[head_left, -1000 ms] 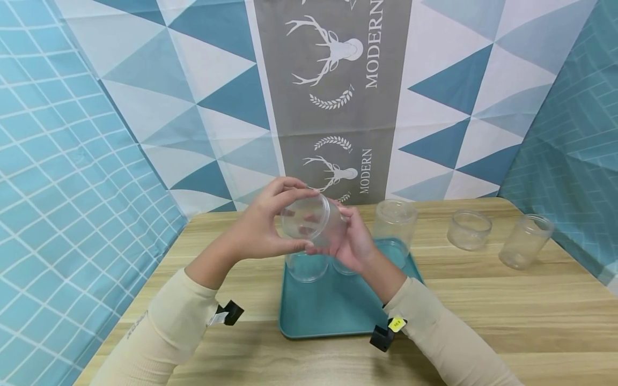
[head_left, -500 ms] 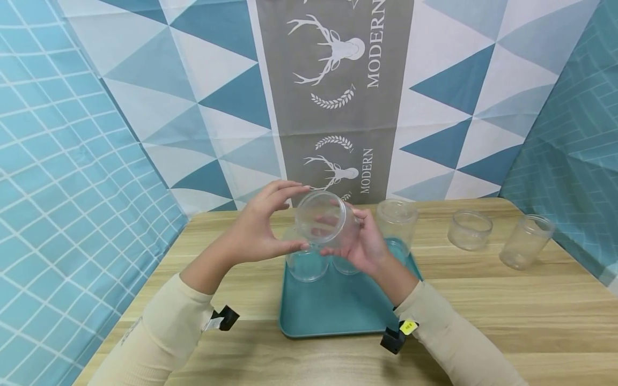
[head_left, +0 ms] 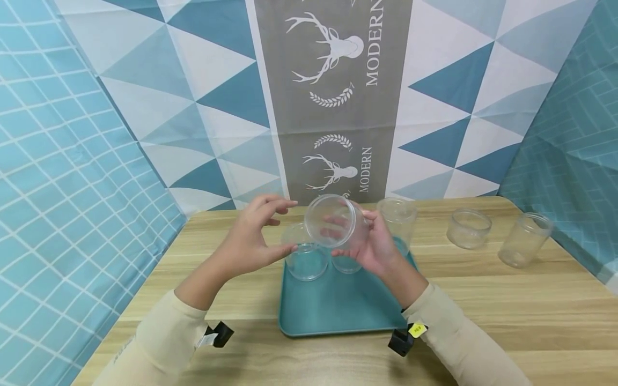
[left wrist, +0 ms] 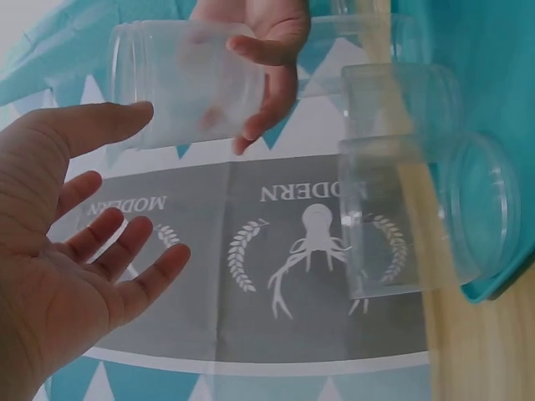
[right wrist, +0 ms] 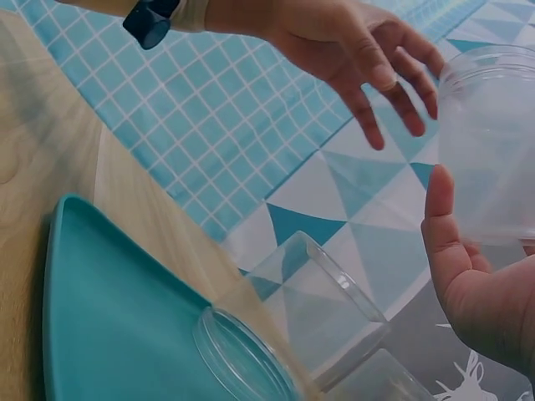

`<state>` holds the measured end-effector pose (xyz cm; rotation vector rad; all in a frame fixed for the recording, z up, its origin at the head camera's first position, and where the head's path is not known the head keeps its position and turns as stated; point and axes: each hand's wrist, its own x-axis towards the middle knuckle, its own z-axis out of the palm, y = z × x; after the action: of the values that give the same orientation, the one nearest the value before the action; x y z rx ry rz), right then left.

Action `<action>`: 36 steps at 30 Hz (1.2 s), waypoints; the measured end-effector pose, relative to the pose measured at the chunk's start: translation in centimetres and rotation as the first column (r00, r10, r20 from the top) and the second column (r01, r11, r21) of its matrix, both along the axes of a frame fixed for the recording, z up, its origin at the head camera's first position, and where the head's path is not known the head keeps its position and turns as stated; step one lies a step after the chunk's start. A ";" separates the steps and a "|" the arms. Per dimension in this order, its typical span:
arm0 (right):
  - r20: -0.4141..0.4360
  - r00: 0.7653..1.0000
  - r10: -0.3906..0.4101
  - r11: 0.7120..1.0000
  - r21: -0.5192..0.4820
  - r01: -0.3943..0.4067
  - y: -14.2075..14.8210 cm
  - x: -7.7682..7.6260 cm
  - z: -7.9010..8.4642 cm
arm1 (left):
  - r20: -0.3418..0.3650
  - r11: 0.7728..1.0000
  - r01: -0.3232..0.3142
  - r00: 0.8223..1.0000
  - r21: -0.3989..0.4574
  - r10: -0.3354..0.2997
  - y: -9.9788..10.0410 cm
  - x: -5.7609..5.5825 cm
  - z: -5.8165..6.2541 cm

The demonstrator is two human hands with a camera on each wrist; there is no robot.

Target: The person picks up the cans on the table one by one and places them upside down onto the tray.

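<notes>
A clear plastic jar (head_left: 329, 220) is tilted on its side above the tray, its round end toward the head camera. My right hand (head_left: 375, 247) grips it from the right with fingers curled around the wall, seen also in the left wrist view. To the left, my left hand (head_left: 243, 244) is held with thumb and fingers spread and nothing between them. In the left wrist view a gap separates the left fingers from the jar (left wrist: 188, 83). Beneath, a clear jar (head_left: 307, 264) and another clear jar (head_left: 346, 265) stand on the teal tray (head_left: 338, 311).
At the tray's back right stands a taller clear jar (head_left: 399, 212), partly behind the right hand. Farther right on the wooden table (head_left: 507, 316) are a short wide clear jar (head_left: 468, 230) and a slimmer one (head_left: 525, 241). Patterned cloth hangs behind and at both sides.
My left hand has let go of the jar and drawn back to the left. My right hand has carried the jar to the right and slightly down.
</notes>
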<state>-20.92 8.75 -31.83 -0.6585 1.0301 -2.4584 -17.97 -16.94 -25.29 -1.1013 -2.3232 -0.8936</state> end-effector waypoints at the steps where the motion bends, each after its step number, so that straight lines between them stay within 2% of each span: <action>1: -0.004 1.000 -0.001 1.000 0.005 0.001 0.1 0.1 0.0 | 0.003 1.000 -0.007 1.000 0.000 0.007 0.0 0.1 -0.2; 8: -0.017 1.000 -0.021 0.998 0.052 0.022 0.8 0.5 0.1 | 0.037 0.998 -0.062 0.997 0.005 0.061 -0.6 -0.1 -1.7; 11: -0.030 0.999 -0.035 0.996 0.076 0.037 1.1 0.6 0.1 | 0.069 0.994 -0.109 0.992 0.013 0.108 -0.8 -0.2 -2.3; 15: -0.057 0.997 -0.051 0.993 0.102 0.057 1.7 0.9 0.1 | 0.133 0.983 -0.181 0.975 0.017 0.177 -1.0 -0.2 -3.1; 19: -0.084 0.995 -0.057 0.990 0.124 0.067 2.1 1.1 0.1 | 0.211 0.974 -0.226 0.954 0.029 0.215 -1.3 -0.2 -4.0; 24: -0.101 0.990 -0.097 0.972 0.202 0.116 2.5 1.5 0.1 | 0.308 0.961 -0.268 0.922 0.064 0.236 -1.9 -0.3 -4.8; 28: -0.112 0.983 -0.143 0.941 0.293 0.170 2.8 1.7 0.1 | 0.373 0.945 -0.312 0.891 0.094 0.257 -2.5 -0.3 -5.2; 32: -0.115 0.978 -0.174 0.906 0.370 0.204 3.0 1.8 0.2 | 0.446 0.926 -0.367 0.846 0.090 0.292 -2.8 -0.2 -5.5; 36: -0.110 0.976 -0.186 0.882 0.419 0.215 3.1 1.9 0.3 | 0.519 0.911 -0.411 0.787 0.040 0.333 -3.0 -0.2 -5.9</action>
<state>-19.03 11.84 -31.54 -0.5089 1.6774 -2.2627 -18.17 -19.97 -31.23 -0.3274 -2.6866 -1.2838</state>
